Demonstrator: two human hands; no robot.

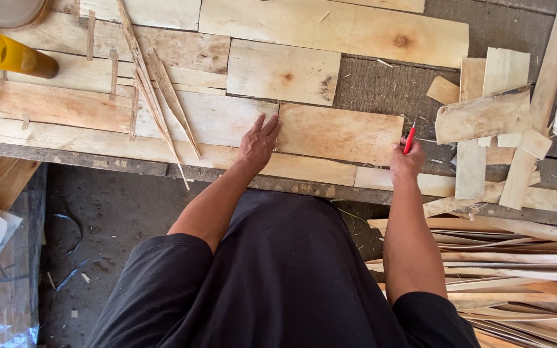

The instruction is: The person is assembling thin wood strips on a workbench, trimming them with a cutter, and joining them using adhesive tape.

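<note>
Head view: my left hand (258, 143) lies flat, fingers (269, 125) spread and open, gripping nothing, pressing the left end of the thin wood sheet (340, 133) so it can't slide on the surface (98, 138). My right hand (406, 164) is closed around a red-handled tool (409, 140), tip at the sheet's right edge, 3 o'clock from the sheet's middle; whether the tip touches the sheet I can't tell. Sheet sits between both hands, near the surface's front edge. Offcut pile (498, 116) at 3 o'clock, thin strips (523, 277) at 5, yellow cylinder (11, 55) at 10.
</note>
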